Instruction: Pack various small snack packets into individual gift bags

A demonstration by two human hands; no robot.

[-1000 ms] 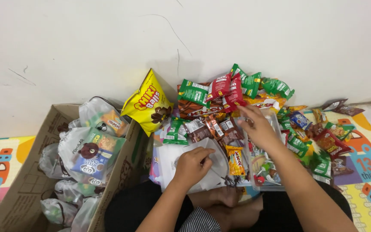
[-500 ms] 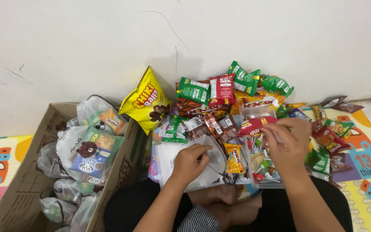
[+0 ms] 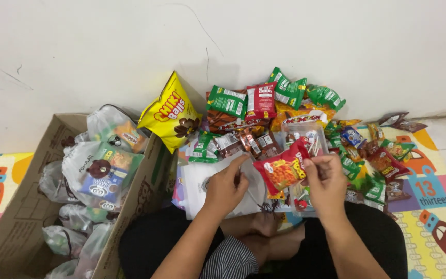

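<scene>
My right hand (image 3: 326, 183) pinches a small red and orange snack packet (image 3: 281, 171) and holds it up over my lap. My left hand (image 3: 225, 186) grips the mouth of a clear and white plastic bag (image 3: 197, 181) that lies on my legs, right beside the packet. Just behind both hands spreads a heap of small snack packets (image 3: 264, 111), green, red and brown, against the white wall. A clear tub of lollipops (image 3: 305, 137) stands behind the red packet.
A big yellow snack bag (image 3: 170, 118) leans on the rim of a cardboard box (image 3: 21, 206) at my left, filled with several packed clear bags (image 3: 104, 165). More loose packets (image 3: 383, 160) lie at the right on a colourful play mat (image 3: 440, 206).
My right hand has come back from the heap toward my lap, now carrying the red and orange packet. The left hand has stayed on the plastic bag.
</scene>
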